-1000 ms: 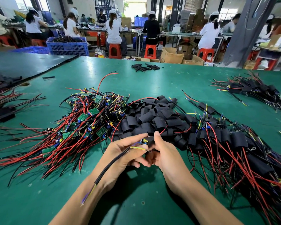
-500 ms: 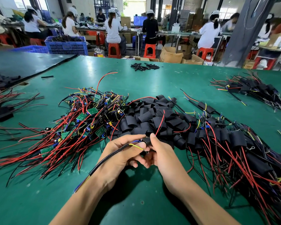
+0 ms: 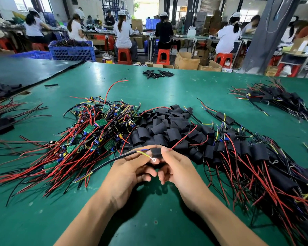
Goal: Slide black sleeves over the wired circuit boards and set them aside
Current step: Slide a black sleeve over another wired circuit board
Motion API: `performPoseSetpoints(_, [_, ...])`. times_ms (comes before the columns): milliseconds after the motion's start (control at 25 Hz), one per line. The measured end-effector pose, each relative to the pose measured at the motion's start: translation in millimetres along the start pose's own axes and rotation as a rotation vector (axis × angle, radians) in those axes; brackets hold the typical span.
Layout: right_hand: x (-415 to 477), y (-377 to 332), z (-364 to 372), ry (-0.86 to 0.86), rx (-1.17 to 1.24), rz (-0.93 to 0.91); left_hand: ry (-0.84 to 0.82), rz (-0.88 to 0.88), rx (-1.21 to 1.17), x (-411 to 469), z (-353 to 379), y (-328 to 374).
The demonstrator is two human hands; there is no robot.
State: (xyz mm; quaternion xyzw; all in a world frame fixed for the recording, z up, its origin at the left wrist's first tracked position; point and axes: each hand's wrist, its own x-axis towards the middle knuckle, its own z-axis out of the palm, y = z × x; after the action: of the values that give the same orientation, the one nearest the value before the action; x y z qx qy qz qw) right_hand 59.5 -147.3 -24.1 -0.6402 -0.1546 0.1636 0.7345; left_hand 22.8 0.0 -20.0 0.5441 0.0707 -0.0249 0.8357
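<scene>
Sleeve [image 3: 156, 153] pinched in the grip of both hands, left hand [image 3: 132, 169] and right hand [image 3: 178, 167] curled round it above the surface [image 3: 149, 219]; its cable [image 3: 103, 166] trails left, a red wire [image 3: 182, 139] rises right. Behind lie loose sleeves [image 3: 167, 125], bare boards [image 3: 96, 128] left, sleeved ones [image 3: 256, 153] right

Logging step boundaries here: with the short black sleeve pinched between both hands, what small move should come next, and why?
Probably lay it on the heap of sleeved, wired units to the right. The short black sleeve, pinched by left hand and right hand, seems to cover its board: no green shows, only wires leaving its ends.
</scene>
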Motion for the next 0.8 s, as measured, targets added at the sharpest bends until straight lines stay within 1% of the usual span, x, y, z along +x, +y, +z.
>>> performPoseSetpoints(280, [-1.1, -2.3, -2.2, -0.021, 0.117, 0.065, 0.024, -0.036, -0.021, 4.1, -9.0, 4.2])
performPoseSetpoints(360, [-1.8, -5.1, -2.5, -0.041, 0.207, 0.139, 0.022, -0.043, -0.004, 4.2, -8.5, 5.0])
performPoseSetpoints(440, [-3.9, -9.7, -6.3, -0.118, 0.257, 0.235, 0.007, -0.037, 0.005, 3.0, -6.6, 6.8])
performPoseSetpoints(560, [-9.2, -14.9, -11.4, -0.315, 0.242, 0.366, -0.016, -0.002, -0.048, 0.0, -4.3, 11.9])
performPoseSetpoints(600, [-10.3, -15.4, -11.4, -0.352, 0.249, 0.393, -0.013, 0.002, -0.07, 0.2, -4.9, 12.6])
performPoseSetpoints(680, [-10.5, -14.9, -9.0, -0.326, 0.3, 0.398, -0.002, -0.007, -0.088, 1.7, -6.3, 11.9])
performPoseSetpoints(800, [-5.7, -16.6, -4.6, -0.147, 0.463, 0.299, -0.006, -0.002, -0.066, 3.1, -6.4, 9.3])
